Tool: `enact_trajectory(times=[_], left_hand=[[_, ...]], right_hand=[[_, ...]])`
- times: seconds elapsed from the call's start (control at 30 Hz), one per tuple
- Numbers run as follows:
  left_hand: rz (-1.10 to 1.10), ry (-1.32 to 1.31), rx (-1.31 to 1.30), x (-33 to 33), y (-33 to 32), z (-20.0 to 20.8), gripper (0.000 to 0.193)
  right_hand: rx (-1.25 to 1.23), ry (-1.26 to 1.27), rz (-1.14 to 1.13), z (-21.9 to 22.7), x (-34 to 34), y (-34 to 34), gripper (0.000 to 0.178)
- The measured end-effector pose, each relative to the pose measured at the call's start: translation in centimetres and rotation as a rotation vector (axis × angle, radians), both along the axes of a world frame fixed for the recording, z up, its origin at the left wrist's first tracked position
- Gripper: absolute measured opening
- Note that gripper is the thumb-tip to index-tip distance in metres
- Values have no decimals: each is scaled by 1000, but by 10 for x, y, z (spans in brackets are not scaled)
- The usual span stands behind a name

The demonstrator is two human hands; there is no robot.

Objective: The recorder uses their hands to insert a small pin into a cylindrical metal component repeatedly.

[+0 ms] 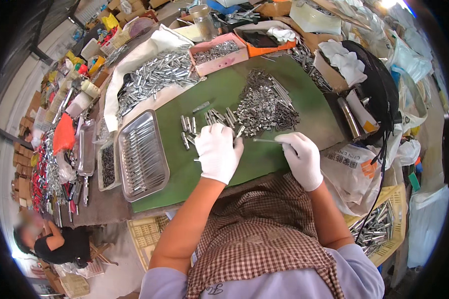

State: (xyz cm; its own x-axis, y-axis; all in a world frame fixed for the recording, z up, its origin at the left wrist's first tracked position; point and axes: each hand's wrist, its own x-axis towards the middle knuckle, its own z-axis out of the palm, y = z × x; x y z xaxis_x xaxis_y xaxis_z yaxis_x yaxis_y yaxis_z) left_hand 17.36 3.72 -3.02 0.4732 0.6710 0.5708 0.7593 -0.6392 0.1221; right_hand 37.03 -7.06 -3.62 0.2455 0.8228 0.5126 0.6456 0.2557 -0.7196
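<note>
White cotton gloves cover both our hands above the green mat (279,164) on the table (100,209). Our left hand (217,152) rests knuckles up on the mat, its fingers curled together over a few short metal tubes (187,130); whether it grips one of them we cannot tell. More of those short tubes lie loose just beyond its fingertips and a little to its left.

Our right hand (300,157) is closed in a pinch on a thin metal rod (267,141), which sticks out level toward the left hand, its free end stopping short of that hand's fingers. A bare strip of mat lies between the two hands and runs back to the near table edge by our checked apron (257,239).

Beyond both hands, the big heap of rods (264,107) lies near the fingertips. Left of the left hand, a steel tray (142,154) holding laid-out parts lies close to the mat's left border, with a narrow lane of mat between tray and hand. Right of the right hand, the mat ends close by at a printed plastic bag (351,172) hanging over the table's corner.
</note>
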Motion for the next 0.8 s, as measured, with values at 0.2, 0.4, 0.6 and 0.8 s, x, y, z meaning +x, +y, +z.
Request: enact_trajectory(times=[0.2, 0.4, 0.6, 0.8], left_hand=[[-122, 7, -163, -23, -44, 6, 20], [-181, -77, -352, -23, -57, 3, 18], [-209, -131, -345, -23, -59, -1, 13], [-222, -171, -266, -24, -60, -7, 11]], right_hand=[[-77, -267, 118, 6, 14, -4, 14], [-105, -438, 119, 8, 12, -2, 12], [-126, -463, 105, 9, 14, -3, 8], [-205, -443, 135, 13, 15, -1, 6]])
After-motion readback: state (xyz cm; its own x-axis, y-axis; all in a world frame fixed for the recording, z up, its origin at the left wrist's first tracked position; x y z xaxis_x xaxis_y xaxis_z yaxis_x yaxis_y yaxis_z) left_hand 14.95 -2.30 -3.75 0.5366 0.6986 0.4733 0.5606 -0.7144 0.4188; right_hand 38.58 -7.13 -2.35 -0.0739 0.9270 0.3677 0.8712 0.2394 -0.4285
